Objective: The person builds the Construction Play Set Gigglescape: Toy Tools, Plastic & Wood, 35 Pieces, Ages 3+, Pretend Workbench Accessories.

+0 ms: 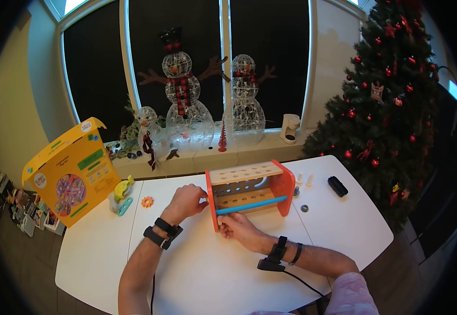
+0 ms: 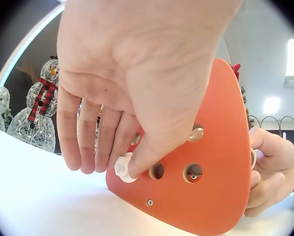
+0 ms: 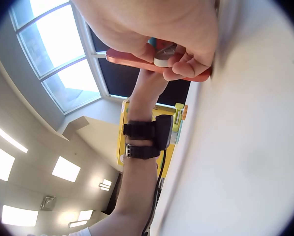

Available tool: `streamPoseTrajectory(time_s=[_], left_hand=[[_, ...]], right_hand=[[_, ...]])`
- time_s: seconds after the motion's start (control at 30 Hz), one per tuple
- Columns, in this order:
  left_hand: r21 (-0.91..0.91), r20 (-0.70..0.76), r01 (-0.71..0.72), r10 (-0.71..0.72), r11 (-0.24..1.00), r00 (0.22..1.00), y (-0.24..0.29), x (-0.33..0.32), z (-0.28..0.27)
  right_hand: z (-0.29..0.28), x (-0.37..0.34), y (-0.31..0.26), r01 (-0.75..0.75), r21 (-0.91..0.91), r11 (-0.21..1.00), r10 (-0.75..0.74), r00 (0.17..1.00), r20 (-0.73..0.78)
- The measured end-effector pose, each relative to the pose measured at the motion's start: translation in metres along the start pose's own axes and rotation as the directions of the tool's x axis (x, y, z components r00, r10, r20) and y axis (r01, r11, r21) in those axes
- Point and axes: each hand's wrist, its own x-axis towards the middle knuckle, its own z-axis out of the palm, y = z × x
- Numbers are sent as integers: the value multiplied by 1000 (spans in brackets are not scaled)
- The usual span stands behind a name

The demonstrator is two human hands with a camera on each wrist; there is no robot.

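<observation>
A toy workbench [image 1: 247,170] with red end panels, wooden shelves and a blue bar stands on the white table. My left hand [image 1: 189,201] is at its left red panel [image 2: 216,162]. There the thumb and forefinger pinch the head of a white toy bolt [image 2: 123,169] at a hole near the panel's edge. My right hand [image 1: 242,231] is low at the workbench's front left corner, on the near side of that panel. Between its thumb and fingers it holds a round greyish toy nut [image 3: 162,58], partly hidden by the fingers.
Two white bolts [image 1: 310,179] and grey nuts [image 1: 304,208] lie right of the workbench, with a black case [image 1: 337,186] beyond. To the left are an orange gear [image 1: 147,201], a teal piece [image 1: 125,206] and a yellow box [image 1: 68,173]. A cable [image 1: 304,282] trails from my right wrist.
</observation>
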Motion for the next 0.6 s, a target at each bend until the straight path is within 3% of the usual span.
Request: streamPoseTrajectory(time_s=[0.2, 0.3, 0.4, 0.47, 0.6], left_hand=[[31, -41, 57, -55, 998, 998, 10, -3, -7], [-58, -59, 42, -45, 997, 997, 0, -2, -1], [-45, 11, 13, -12, 999, 1000, -4, -1, 4], [-26, -73, -12, 11, 1000, 997, 0, -2, 1], [-14, -96, 2, -3, 1000, 995, 5, -5, -1]], right_hand=[[0, 0, -3, -5, 21, 1000, 4, 1000, 7], [0, -1, -5, -5, 27, 1000, 5, 1000, 13], [0, -1, -3, -11, 45, 999, 11, 1000, 8], [0, 0, -4, -12, 57, 998, 12, 1000, 4], [1, 0, -4, -14, 66, 998, 14, 1000, 6]])
